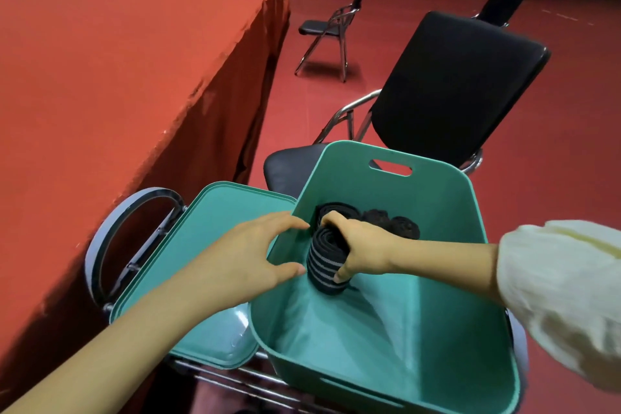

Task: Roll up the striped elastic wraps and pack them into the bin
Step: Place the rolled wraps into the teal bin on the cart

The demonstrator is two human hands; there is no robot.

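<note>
A single head-worn camera looks forward and steeply down, close above the teal bin [396,376] just beyond the fingers [289,223]; farther chairs [327,27] and floor, apparently wide-angle, bend at the edges.

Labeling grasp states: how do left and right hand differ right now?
The right hand is inside the bin, closed around a striped roll; the left hand is open and holds nothing. The right hand's arm wears a cream sleeve; the left hand's is bare. Both are at the roll.
</note>
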